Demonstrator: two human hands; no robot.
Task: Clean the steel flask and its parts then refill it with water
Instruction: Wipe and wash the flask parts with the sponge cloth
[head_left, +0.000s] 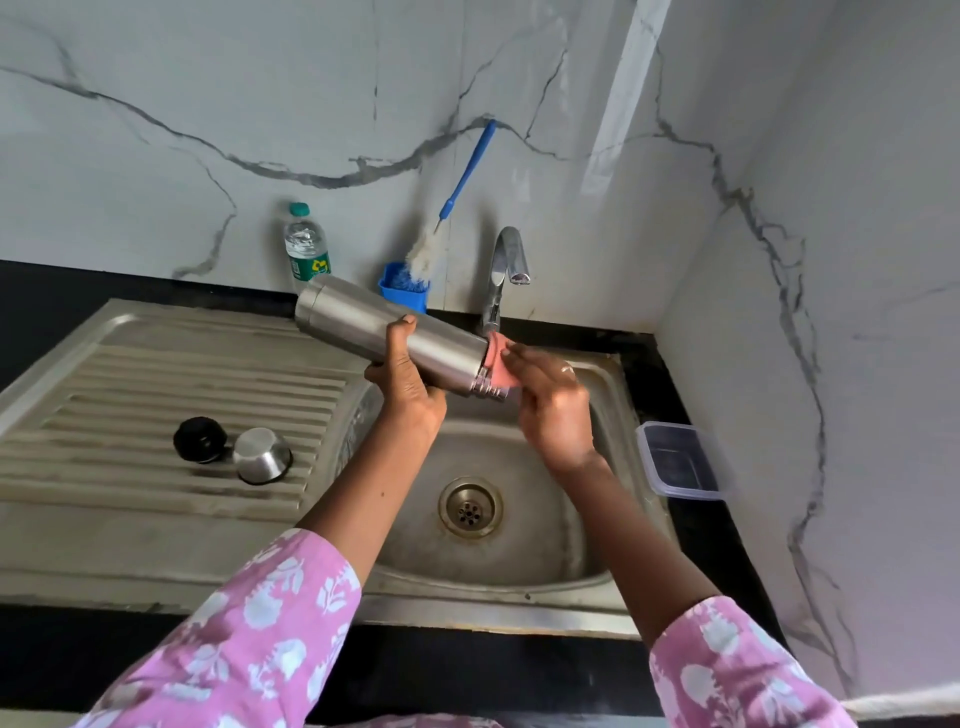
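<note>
My left hand grips the steel flask around its middle and holds it on its side over the sink basin, with the open threaded mouth pointing right. My right hand pinches a pink sponge and presses it against the flask's mouth, just below the tap. On the ribbed draining board to the left lie the flask's black stopper and its steel cup lid, side by side.
The steel tap stands at the back of the basin. A blue holder with a blue-handled bottle brush leans on the marble wall. A plastic water bottle stands behind the flask. An empty plastic container sits right of the sink.
</note>
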